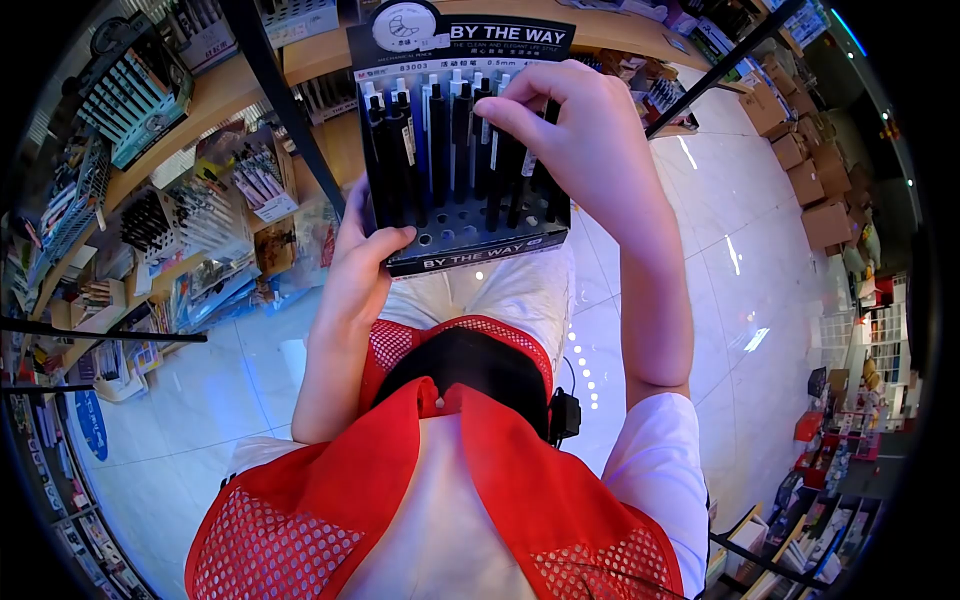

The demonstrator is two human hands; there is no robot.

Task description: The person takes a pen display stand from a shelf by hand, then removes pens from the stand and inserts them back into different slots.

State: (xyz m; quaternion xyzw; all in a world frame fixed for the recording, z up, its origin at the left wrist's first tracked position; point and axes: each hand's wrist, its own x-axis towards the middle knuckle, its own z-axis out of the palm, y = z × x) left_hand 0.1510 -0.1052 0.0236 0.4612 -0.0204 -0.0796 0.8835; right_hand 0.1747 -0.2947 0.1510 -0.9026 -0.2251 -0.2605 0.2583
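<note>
A dark display box [475, 258] marked "BY THE WAY" and "0.5mm" is tilted towards me in front of my body. Several black mechanical pencils [438, 150] stand in its holes, with white-tipped ones in the rows behind. My left hand [362, 260] grips the box by its lower left side, thumb over the front corner. At the upper right of the box is my right hand [575, 125], thumb and index finger bent together at the top of a black pencil. Its other fingers are mostly hidden. Several holes [440, 218] at the front left hold no pencil.
Wooden shelves [235, 85] with pen boxes and stationery curve along the left and top. Another pen display [135, 100] stands at the upper left. Dark metal posts [285, 90] rise near the shelf. Cardboard boxes [825, 185] are stacked on the far right, beyond the tiled floor [740, 300].
</note>
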